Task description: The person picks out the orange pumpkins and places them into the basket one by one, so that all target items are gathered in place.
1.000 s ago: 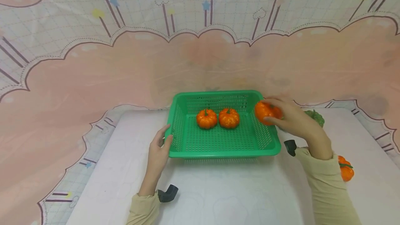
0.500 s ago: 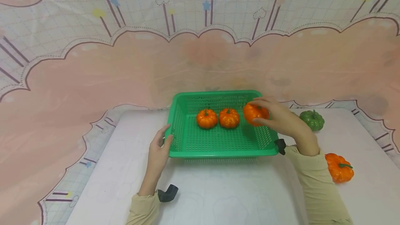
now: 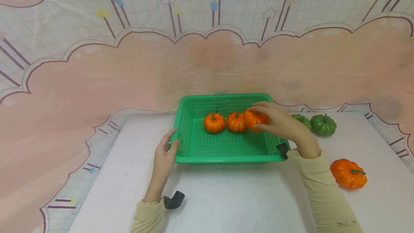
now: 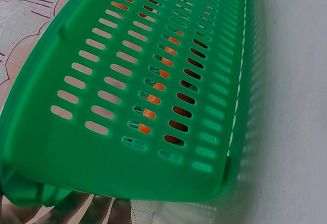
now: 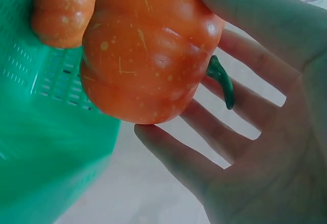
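My right hand (image 3: 283, 123) holds a small orange pumpkin (image 3: 253, 119) over the right part of a green plastic basket (image 3: 226, 159). In the right wrist view, thumb and fingers spread around the speckled pumpkin (image 5: 148, 55), its green stem pointing toward the palm. Two more orange pumpkins, a left one (image 3: 214, 123) and a middle one (image 3: 235, 122), sit inside the basket; the held one overlaps the middle one in the head view. At the basket's left end, my left hand (image 3: 163, 161) grips the rim. The left wrist view shows its fingers (image 4: 99, 211) under the rim.
Right of the basket, a green pumpkin (image 3: 323, 124) lies on the white table (image 3: 226, 204), beside another green one (image 3: 302, 120) partly hidden by my right arm. A larger orange pumpkin (image 3: 349, 174) lies nearer, at the right. Behind stands a patterned cloth backdrop (image 3: 207, 67).
My right hand has carried the orange pumpkin leftward from the basket's right rim to beside the middle pumpkin. The left hand has stayed on the rim.
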Action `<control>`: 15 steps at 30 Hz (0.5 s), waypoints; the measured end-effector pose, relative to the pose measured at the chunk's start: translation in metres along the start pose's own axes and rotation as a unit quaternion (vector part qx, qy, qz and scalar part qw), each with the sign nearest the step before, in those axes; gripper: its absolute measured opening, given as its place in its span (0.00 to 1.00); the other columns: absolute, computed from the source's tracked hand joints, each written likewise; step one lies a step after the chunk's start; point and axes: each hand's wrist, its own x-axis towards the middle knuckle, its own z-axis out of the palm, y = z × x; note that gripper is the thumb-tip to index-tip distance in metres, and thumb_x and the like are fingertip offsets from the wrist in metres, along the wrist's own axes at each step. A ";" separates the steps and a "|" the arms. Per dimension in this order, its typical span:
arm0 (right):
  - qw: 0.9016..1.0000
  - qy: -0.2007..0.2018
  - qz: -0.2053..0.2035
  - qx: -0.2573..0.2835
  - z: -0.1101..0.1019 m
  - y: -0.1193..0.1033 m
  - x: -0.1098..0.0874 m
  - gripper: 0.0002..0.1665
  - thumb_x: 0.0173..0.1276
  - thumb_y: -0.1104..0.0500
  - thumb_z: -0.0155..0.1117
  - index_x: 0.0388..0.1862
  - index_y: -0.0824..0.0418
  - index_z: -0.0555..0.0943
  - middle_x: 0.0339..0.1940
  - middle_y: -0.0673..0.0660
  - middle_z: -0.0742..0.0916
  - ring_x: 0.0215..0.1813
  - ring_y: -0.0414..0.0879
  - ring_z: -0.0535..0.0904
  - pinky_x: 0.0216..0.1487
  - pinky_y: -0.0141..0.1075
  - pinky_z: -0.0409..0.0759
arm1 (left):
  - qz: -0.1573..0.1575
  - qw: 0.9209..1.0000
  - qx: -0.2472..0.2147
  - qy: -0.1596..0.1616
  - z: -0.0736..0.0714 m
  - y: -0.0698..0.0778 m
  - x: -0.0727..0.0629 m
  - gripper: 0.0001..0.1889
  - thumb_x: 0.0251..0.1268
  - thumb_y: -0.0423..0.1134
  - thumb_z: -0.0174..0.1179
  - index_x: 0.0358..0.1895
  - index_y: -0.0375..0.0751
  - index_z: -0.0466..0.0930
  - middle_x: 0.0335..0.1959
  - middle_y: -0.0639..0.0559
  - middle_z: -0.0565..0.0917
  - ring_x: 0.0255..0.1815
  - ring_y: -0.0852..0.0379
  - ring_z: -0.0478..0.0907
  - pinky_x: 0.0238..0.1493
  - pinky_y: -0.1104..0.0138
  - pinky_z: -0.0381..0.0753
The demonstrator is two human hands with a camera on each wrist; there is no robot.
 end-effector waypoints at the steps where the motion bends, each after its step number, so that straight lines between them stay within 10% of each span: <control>1: 1.000 -0.002 -0.001 0.001 0.001 0.000 0.001 0.31 0.67 0.61 0.69 0.68 0.65 0.73 0.70 0.66 0.73 0.72 0.64 0.65 0.69 0.60 0.68 | 0.001 1.000 0.000 0.000 0.000 0.000 0.000 0.23 0.78 0.40 0.51 0.72 0.46 0.66 0.74 0.43 0.66 0.71 0.40 0.68 0.65 0.48 0.75; 15: 1.000 -0.029 -0.013 0.002 0.013 -0.005 0.015 0.31 0.66 0.58 0.71 0.67 0.61 0.75 0.71 0.62 0.74 0.72 0.61 0.65 0.70 0.58 0.67 | -0.001 1.000 0.000 0.001 -0.001 0.001 -0.001 0.23 0.78 0.42 0.52 0.72 0.47 0.67 0.74 0.43 0.67 0.70 0.39 0.69 0.64 0.47 0.76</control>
